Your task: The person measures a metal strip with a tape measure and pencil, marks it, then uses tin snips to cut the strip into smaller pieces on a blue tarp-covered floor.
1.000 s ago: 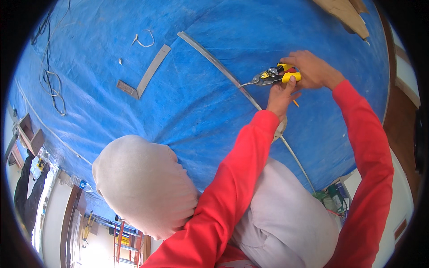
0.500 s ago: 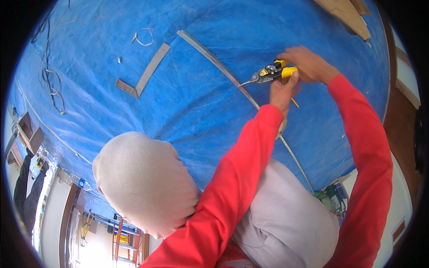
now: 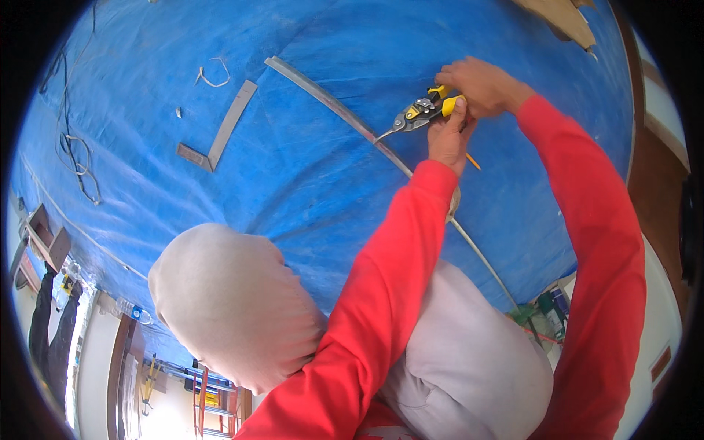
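A pair of tin snips (image 3: pixel 416 111) with yellow-and-black handles is held between my two hands. Its jaws point left and meet a long, narrow grey metal strip (image 3: pixel 323 94) near a reddish mark. My left hand (image 3: pixel 446 141) grips the lower handle, thumb along the yellow grip. Bent over from the right, my right hand (image 3: pixel 480 82) is closed at the upper handle; its fingertips are partly hidden. An orange pencil-like stick (image 3: pixel 473 161) pokes out beside my left hand. The strip runs diagonally on a blue sheet (image 3: pixel 315 169), toward my foot (image 3: pixel 455 204).
Left of the strip lies an L-shaped grey piece (image 3: pixel 231 121), with a white loop of cord (image 3: pixel 215 81) beyond it. Dark cables (image 3: pixel 70 154) trail at far left. Cardboard (image 3: pixel 561 22) lies at upper right. My bent knees (image 3: pixel 235 301) fill the lower middle. A plastic bottle (image 3: pixel 134 311) stands lower left.
The view has shifted, so the strip, snips and hands appear farther left. The snips stay at about the same spot on the strip, both hands still on them.
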Action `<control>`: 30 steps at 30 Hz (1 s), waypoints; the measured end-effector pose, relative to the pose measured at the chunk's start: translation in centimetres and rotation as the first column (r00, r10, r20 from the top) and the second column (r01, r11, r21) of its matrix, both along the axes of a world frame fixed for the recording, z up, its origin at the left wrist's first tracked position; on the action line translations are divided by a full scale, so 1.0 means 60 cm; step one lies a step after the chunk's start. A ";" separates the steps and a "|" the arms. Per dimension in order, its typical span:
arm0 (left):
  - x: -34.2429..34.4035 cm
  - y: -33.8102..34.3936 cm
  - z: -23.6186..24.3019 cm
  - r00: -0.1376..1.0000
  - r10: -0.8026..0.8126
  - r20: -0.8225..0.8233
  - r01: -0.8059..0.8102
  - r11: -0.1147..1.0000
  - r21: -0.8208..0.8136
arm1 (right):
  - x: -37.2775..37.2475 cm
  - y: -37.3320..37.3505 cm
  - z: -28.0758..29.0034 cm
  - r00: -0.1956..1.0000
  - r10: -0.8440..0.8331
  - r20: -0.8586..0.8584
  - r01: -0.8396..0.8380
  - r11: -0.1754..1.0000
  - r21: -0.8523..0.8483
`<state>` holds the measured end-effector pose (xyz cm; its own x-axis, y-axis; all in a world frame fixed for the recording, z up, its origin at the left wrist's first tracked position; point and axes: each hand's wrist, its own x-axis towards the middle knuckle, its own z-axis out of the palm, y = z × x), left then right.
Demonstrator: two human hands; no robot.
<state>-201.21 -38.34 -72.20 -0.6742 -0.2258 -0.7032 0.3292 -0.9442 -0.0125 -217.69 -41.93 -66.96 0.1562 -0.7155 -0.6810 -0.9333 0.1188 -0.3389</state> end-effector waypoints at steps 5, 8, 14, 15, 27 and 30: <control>-0.001 -0.003 0.002 1.000 -0.006 -0.012 0.006 1.000 -0.009 | -0.002 -0.002 -0.006 1.000 -0.003 0.029 0.003 1.000 -0.013; -0.004 -0.010 0.000 0.998 -0.019 -0.053 0.019 1.000 0.000 | -0.004 -0.003 -0.009 1.000 0.015 0.025 -0.015 0.999 -0.030; -0.012 -0.017 -0.004 0.999 0.025 -0.037 -0.022 0.997 0.079 | -0.005 -0.005 -0.014 0.999 0.039 -0.002 -0.039 0.998 -0.049; -0.013 -0.017 -0.004 0.999 0.032 -0.036 -0.029 0.996 0.083 | -0.004 -0.005 -0.015 0.999 0.033 -0.011 -0.033 0.999 -0.041; -0.016 -0.012 -0.013 1.000 0.013 -0.021 -0.012 0.996 0.084 | -0.006 0.002 -0.024 0.998 0.057 -0.035 -0.060 0.996 -0.072; -0.014 -0.009 -0.014 0.999 0.030 -0.029 -0.027 0.996 0.083 | -0.008 0.007 -0.026 0.998 0.056 -0.030 -0.058 0.996 -0.068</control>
